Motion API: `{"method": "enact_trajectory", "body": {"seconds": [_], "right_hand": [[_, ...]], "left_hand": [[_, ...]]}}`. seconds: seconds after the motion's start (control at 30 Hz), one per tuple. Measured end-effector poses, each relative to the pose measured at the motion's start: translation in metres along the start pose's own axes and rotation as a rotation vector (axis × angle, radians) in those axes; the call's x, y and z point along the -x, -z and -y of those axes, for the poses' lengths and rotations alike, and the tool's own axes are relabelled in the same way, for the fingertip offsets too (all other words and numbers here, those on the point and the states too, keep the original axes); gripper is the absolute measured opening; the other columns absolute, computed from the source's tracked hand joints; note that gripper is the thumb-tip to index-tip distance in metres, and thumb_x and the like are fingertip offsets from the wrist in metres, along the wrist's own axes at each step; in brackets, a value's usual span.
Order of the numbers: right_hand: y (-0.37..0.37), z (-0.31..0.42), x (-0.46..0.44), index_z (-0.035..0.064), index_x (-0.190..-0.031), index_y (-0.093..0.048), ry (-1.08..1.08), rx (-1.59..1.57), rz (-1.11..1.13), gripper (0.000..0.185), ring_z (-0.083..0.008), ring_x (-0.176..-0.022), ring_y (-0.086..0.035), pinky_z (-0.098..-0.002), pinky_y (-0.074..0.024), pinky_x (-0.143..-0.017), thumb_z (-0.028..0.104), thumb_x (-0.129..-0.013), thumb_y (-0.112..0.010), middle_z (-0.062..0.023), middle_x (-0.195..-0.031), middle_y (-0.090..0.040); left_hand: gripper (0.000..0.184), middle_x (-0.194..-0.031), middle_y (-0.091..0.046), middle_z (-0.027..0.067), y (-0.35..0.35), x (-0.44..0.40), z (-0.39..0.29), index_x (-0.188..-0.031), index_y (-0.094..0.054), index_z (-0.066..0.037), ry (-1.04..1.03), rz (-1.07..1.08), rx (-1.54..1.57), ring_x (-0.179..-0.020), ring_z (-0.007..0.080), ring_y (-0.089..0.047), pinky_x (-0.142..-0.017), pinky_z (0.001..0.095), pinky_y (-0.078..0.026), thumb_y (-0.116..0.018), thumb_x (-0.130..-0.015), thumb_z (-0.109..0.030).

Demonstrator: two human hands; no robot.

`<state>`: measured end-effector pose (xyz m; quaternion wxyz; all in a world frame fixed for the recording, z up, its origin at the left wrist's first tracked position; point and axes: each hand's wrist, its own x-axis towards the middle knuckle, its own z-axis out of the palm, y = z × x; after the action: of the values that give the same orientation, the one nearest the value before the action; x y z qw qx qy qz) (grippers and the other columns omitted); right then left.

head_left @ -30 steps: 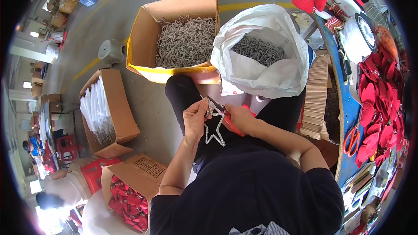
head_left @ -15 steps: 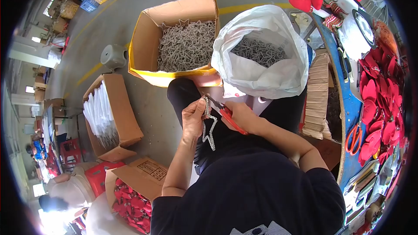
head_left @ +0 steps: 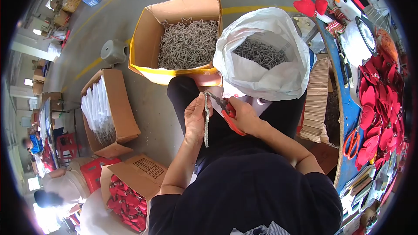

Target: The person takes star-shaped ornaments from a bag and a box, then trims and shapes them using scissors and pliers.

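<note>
My left hand [head_left: 194, 115] pinches a silvery beaded star [head_left: 207, 124] near its top; the star is turned edge-on and hangs below the fingertips. Red-handled pliers [head_left: 231, 120] are gripped in my right hand [head_left: 244, 115], their dark jaws reaching left to the top of the star. Whether the jaws touch it is too small to tell. Beyond my knees stand a cardboard box [head_left: 173, 75] holding many grey stars [head_left: 187, 43] and a white plastic bag [head_left: 265, 82] with more of them inside.
On the left are a box [head_left: 124, 104] of white plastic sleeves, a grey stool [head_left: 114, 52], a box [head_left: 139, 172] of red pieces and a seated person [head_left: 67, 187]. A blue table [head_left: 349, 119] at right bears red pieces, orange-handled scissors [head_left: 351, 143] and a snowman figure [head_left: 348, 4].
The star has turned from showing its outline to edge-on in my left hand. My right hand and the pliers have shifted slightly, with the jaws still near the star's top.
</note>
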<state>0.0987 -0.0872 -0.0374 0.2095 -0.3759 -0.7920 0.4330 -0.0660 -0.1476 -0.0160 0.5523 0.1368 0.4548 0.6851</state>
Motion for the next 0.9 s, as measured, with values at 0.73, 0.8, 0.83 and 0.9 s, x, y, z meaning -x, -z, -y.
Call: {"method": "enact_trajectory", "body": {"seconds": [0.73, 0.8, 0.83, 0.9], "right_hand": [[0.018, -0.004, 0.004, 0.0046, -0.086, -0.054, 0.207, 0.126, -0.132, 0.027, -0.0331, -0.067, -0.062, -0.0424, -0.0475, -0.057, 0.017, -0.075, -0.075, -0.0122, -0.078, -0.062], [0.017, -0.005, 0.005, 0.0047, -0.086, -0.054, 0.192, 0.117, -0.124, 0.027, -0.0325, -0.067, -0.062, -0.0420, -0.0477, -0.057, 0.017, -0.075, -0.075, -0.0117, -0.077, -0.062], [0.017, -0.005, 0.006, 0.0047, -0.086, -0.054, 0.185, 0.113, -0.121, 0.027, -0.0322, -0.067, -0.062, -0.0418, -0.0478, -0.057, 0.017, -0.075, -0.075, -0.0115, -0.077, -0.062], [0.018, -0.003, 0.007, 0.0050, -0.087, -0.054, 0.192, 0.106, -0.129, 0.028, -0.0314, -0.066, -0.062, -0.0412, -0.0479, -0.057, 0.016, -0.074, -0.076, -0.0104, -0.077, -0.061]], "left_hand": [[0.039, -0.070, -0.049, -0.0017, -0.005, 0.010, -0.014, -0.116, -0.060, 0.008, 0.028, 0.128, -0.032, -0.058, 0.0067, -0.039, -0.053, 0.0209, -0.034, -0.056, -0.100, -0.028], [0.040, -0.072, -0.050, -0.0012, 0.000, 0.009, -0.012, -0.119, -0.057, 0.007, 0.060, 0.164, -0.014, -0.058, 0.0082, -0.041, -0.055, 0.0222, -0.035, -0.056, -0.100, -0.028], [0.041, -0.073, -0.050, -0.0010, 0.001, 0.008, -0.011, -0.121, -0.055, 0.006, 0.075, 0.183, -0.006, -0.059, 0.0089, -0.041, -0.057, 0.0229, -0.036, -0.056, -0.100, -0.028], [0.041, -0.072, -0.050, -0.0009, 0.001, 0.009, -0.010, -0.121, -0.055, 0.006, 0.093, 0.196, 0.034, -0.059, 0.0091, -0.042, -0.057, 0.0229, -0.036, -0.056, -0.099, -0.028]]}}
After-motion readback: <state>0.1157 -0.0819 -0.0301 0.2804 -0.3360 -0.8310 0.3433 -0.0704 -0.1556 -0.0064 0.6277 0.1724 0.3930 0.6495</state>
